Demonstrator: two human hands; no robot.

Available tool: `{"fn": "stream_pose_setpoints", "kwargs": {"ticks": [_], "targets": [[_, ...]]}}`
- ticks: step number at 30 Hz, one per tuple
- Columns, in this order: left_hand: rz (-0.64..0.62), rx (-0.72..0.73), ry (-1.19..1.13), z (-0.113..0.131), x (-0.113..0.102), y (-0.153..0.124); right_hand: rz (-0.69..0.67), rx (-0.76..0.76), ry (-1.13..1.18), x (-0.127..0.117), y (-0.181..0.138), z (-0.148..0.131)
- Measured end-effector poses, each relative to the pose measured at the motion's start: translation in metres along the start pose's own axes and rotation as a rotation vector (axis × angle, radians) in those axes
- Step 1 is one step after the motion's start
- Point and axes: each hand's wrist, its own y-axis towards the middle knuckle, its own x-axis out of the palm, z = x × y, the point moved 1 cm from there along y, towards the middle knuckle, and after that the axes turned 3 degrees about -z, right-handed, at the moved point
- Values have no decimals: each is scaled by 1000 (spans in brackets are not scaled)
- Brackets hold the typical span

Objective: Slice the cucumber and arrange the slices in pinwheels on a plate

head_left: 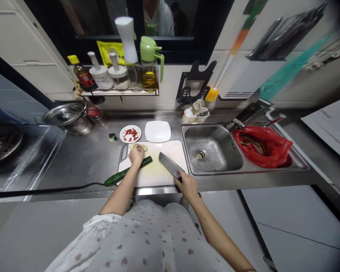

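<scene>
My right hand (pixel 188 185) is closed round the dark handle of a kitchen knife (pixel 170 164), its broad blade lying low over the white cutting board (pixel 150 177) and pointing away to the left. My left hand (pixel 136 155) has its fingers curled at the far left of the board, among thin cucumber slices (pixel 144 147); whether a slice is between the fingers is hidden. Under my left forearm runs a long dark green cucumber (pixel 116 178), cut at its right end, its left end reaching past the board's edge.
Behind the board stand a plate of chopped red pieces (pixel 121 135) and a white square plate (pixel 158 131). Cucumber scraps (pixel 112 137) and a lidded steel pot (pixel 70 119) are left. On the right is a sink (pixel 215 151) with a red plastic bag (pixel 272 151). Bottles line a shelf (pixel 121 93).
</scene>
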Motion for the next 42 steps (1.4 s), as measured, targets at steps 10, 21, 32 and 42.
{"fn": "stream_pose_setpoints", "kwargs": {"ticks": [10,21,32,42], "targets": [[-44,37,115,2,4,19,-21,10,19,-2,1,0],[1,158,264,-2,12,20,-30,22,29,-3,7,-7],[34,206,260,-2,-2,2,13,11,18,-6,12,-21],[-17,366,252,-18,-13,-44,23,-18,-40,-9,21,-25]]}}
